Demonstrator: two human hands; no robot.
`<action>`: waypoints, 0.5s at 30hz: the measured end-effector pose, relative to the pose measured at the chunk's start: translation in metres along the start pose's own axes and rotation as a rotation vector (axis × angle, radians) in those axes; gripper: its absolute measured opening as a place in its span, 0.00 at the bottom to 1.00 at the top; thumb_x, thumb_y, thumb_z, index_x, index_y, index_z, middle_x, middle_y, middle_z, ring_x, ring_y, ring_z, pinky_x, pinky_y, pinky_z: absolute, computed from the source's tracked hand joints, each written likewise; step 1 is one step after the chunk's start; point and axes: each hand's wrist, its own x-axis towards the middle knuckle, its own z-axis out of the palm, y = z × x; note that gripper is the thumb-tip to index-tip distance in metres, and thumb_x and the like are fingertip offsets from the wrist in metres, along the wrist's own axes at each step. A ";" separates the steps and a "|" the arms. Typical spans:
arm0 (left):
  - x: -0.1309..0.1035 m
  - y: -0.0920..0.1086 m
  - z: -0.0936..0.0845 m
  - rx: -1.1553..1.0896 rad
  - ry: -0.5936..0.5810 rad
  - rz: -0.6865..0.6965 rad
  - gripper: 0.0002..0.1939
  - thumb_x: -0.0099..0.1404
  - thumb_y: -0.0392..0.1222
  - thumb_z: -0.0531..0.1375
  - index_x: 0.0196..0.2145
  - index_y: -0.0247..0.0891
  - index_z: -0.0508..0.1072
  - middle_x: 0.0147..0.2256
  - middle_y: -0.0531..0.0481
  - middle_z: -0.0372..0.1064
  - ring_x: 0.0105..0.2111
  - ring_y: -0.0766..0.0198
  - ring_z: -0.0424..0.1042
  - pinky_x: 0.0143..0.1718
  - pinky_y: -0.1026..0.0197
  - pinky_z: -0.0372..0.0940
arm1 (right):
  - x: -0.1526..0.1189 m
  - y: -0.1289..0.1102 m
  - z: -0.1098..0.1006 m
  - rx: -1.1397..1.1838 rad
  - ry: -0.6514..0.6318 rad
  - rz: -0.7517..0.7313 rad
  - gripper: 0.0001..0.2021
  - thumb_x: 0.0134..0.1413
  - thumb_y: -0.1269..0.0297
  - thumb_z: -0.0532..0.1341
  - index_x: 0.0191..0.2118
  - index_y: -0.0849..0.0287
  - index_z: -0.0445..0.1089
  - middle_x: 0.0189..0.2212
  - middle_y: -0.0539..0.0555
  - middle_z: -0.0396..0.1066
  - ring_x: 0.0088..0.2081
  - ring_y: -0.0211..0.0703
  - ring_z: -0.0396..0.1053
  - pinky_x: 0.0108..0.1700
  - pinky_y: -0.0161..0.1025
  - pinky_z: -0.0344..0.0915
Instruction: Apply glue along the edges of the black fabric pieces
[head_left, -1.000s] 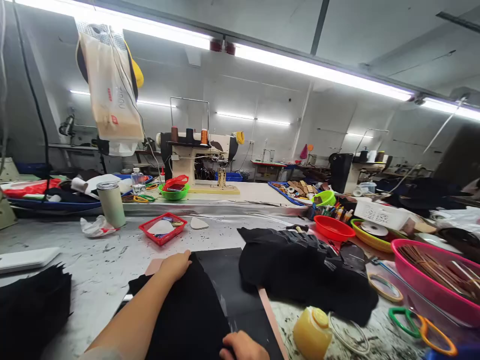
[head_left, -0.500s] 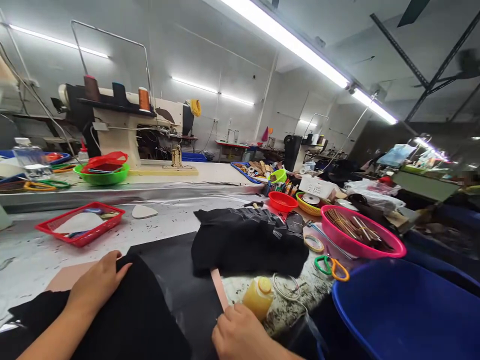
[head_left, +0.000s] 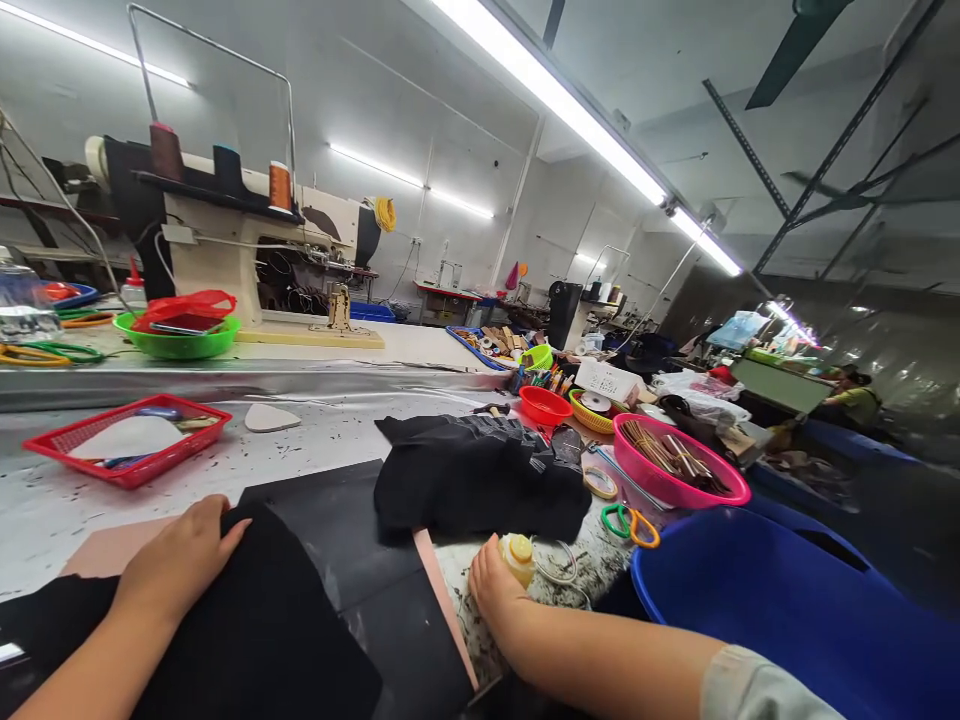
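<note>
My left hand (head_left: 180,550) grips the folded edge of a black cloth (head_left: 255,610), its thumb lying along the top. The cloth drapes over the near left of the worktable. My right hand (head_left: 496,588) is closed around the left side of a small yellow plastic bottle (head_left: 517,556); the fingertips are hidden behind it. Between my hands lies a flat black sheet (head_left: 375,560), with a pink strip (head_left: 442,590) showing along its right edge. Behind it a bunched black cloth piece (head_left: 480,480) rests on the table.
On the right stand a blue tub (head_left: 750,570), a pink basin (head_left: 675,480) and scissors (head_left: 630,524) with green and orange handles. A red tray (head_left: 135,455) lies at the left. A sewing machine (head_left: 240,230) stands behind on a raised bench. A person (head_left: 855,400) sits far right.
My right hand has left the pink strip and moved up and right onto the yellow bottle. My left hand still holds the black cloth. The camera view has shifted slightly.
</note>
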 end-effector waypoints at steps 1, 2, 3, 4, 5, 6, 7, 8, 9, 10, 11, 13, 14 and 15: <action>0.000 0.000 -0.001 -0.009 -0.016 -0.003 0.18 0.63 0.46 0.41 0.42 0.31 0.60 0.42 0.37 0.68 0.41 0.51 0.70 0.40 0.56 0.61 | 0.000 0.003 -0.004 -0.027 -0.028 0.034 0.09 0.50 0.72 0.58 0.38 0.61 0.73 0.37 0.65 0.72 0.44 0.61 0.67 0.44 0.63 0.60; 0.000 0.000 -0.003 -0.019 -0.033 -0.007 0.18 0.63 0.46 0.41 0.42 0.31 0.60 0.41 0.37 0.68 0.42 0.51 0.70 0.40 0.56 0.61 | 0.000 0.005 -0.008 -0.056 -0.060 0.066 0.10 0.49 0.72 0.59 0.38 0.63 0.73 0.36 0.66 0.72 0.43 0.62 0.68 0.43 0.62 0.60; 0.000 0.001 -0.004 -0.029 -0.052 -0.014 0.18 0.64 0.46 0.42 0.42 0.30 0.60 0.41 0.37 0.68 0.42 0.52 0.70 0.40 0.57 0.60 | -0.001 0.007 -0.014 -0.080 -0.086 0.088 0.10 0.47 0.72 0.61 0.39 0.65 0.72 0.35 0.67 0.72 0.42 0.61 0.68 0.43 0.61 0.61; 0.000 0.001 -0.005 -0.042 -0.073 -0.021 0.17 0.64 0.46 0.42 0.42 0.30 0.60 0.41 0.38 0.68 0.42 0.52 0.70 0.40 0.57 0.60 | -0.002 0.008 -0.019 -0.101 -0.105 0.100 0.12 0.45 0.73 0.61 0.39 0.66 0.72 0.34 0.67 0.72 0.40 0.61 0.68 0.42 0.59 0.62; -0.001 0.002 -0.006 -0.057 -0.090 -0.028 0.17 0.64 0.46 0.42 0.42 0.30 0.60 0.41 0.38 0.68 0.42 0.52 0.70 0.39 0.57 0.61 | -0.002 0.008 -0.026 -0.120 -0.118 0.104 0.13 0.45 0.73 0.62 0.41 0.68 0.71 0.34 0.68 0.71 0.39 0.61 0.68 0.41 0.58 0.63; -0.002 0.002 -0.007 -0.074 -0.102 -0.033 0.17 0.65 0.46 0.42 0.42 0.31 0.60 0.41 0.38 0.68 0.43 0.52 0.69 0.39 0.57 0.61 | -0.003 0.008 -0.032 -0.136 -0.126 0.102 0.15 0.46 0.73 0.61 0.42 0.69 0.70 0.34 0.68 0.71 0.39 0.60 0.68 0.40 0.57 0.63; -0.002 0.003 -0.008 -0.093 -0.106 -0.036 0.17 0.65 0.45 0.41 0.42 0.31 0.60 0.42 0.38 0.67 0.43 0.52 0.69 0.39 0.57 0.61 | -0.004 0.008 -0.038 -0.150 -0.130 0.092 0.15 0.47 0.73 0.60 0.44 0.69 0.69 0.35 0.68 0.71 0.38 0.59 0.68 0.40 0.56 0.63; -0.003 0.003 -0.008 -0.111 -0.106 -0.041 0.17 0.65 0.46 0.41 0.42 0.32 0.60 0.43 0.38 0.67 0.43 0.52 0.68 0.38 0.56 0.61 | -0.004 0.007 -0.043 -0.161 -0.132 0.076 0.15 0.49 0.72 0.58 0.45 0.69 0.68 0.36 0.68 0.71 0.39 0.59 0.68 0.40 0.56 0.63; -0.003 0.003 -0.008 -0.127 -0.105 -0.047 0.17 0.65 0.45 0.41 0.43 0.32 0.60 0.44 0.38 0.67 0.44 0.52 0.68 0.38 0.56 0.61 | -0.003 0.005 -0.048 -0.170 -0.135 0.056 0.15 0.50 0.72 0.57 0.45 0.69 0.68 0.37 0.67 0.71 0.39 0.59 0.67 0.40 0.56 0.62; -0.004 0.004 -0.008 -0.141 -0.105 -0.055 0.17 0.65 0.45 0.41 0.43 0.32 0.60 0.45 0.38 0.67 0.44 0.52 0.68 0.39 0.55 0.61 | -0.003 0.004 -0.052 -0.178 -0.141 0.034 0.15 0.51 0.71 0.57 0.45 0.68 0.68 0.38 0.67 0.70 0.40 0.58 0.67 0.41 0.56 0.62; -0.004 0.004 -0.009 -0.151 -0.108 -0.062 0.17 0.65 0.45 0.41 0.43 0.33 0.60 0.45 0.39 0.67 0.44 0.52 0.68 0.39 0.55 0.61 | -0.002 0.003 -0.054 -0.184 -0.151 0.014 0.15 0.50 0.71 0.57 0.45 0.67 0.68 0.38 0.67 0.70 0.41 0.58 0.67 0.41 0.55 0.62; -0.005 0.004 -0.010 -0.149 -0.120 -0.074 0.16 0.65 0.46 0.41 0.43 0.33 0.59 0.44 0.40 0.67 0.44 0.53 0.68 0.39 0.56 0.61 | 0.000 0.001 -0.057 -0.195 -0.176 -0.011 0.16 0.48 0.70 0.60 0.45 0.67 0.68 0.39 0.66 0.70 0.42 0.59 0.66 0.41 0.54 0.62; -0.005 0.004 -0.010 -0.140 -0.122 -0.072 0.16 0.65 0.46 0.41 0.43 0.34 0.59 0.45 0.40 0.67 0.44 0.54 0.68 0.39 0.56 0.61 | 0.001 0.001 -0.057 -0.200 -0.188 -0.016 0.18 0.46 0.69 0.61 0.45 0.68 0.68 0.39 0.67 0.70 0.42 0.59 0.66 0.41 0.54 0.62; -0.005 0.004 -0.011 -0.130 -0.122 -0.068 0.16 0.65 0.46 0.41 0.42 0.34 0.59 0.45 0.40 0.66 0.44 0.54 0.68 0.40 0.57 0.61 | 0.002 0.001 -0.057 -0.205 -0.197 -0.017 0.18 0.45 0.69 0.62 0.45 0.68 0.68 0.39 0.67 0.71 0.42 0.59 0.66 0.41 0.54 0.62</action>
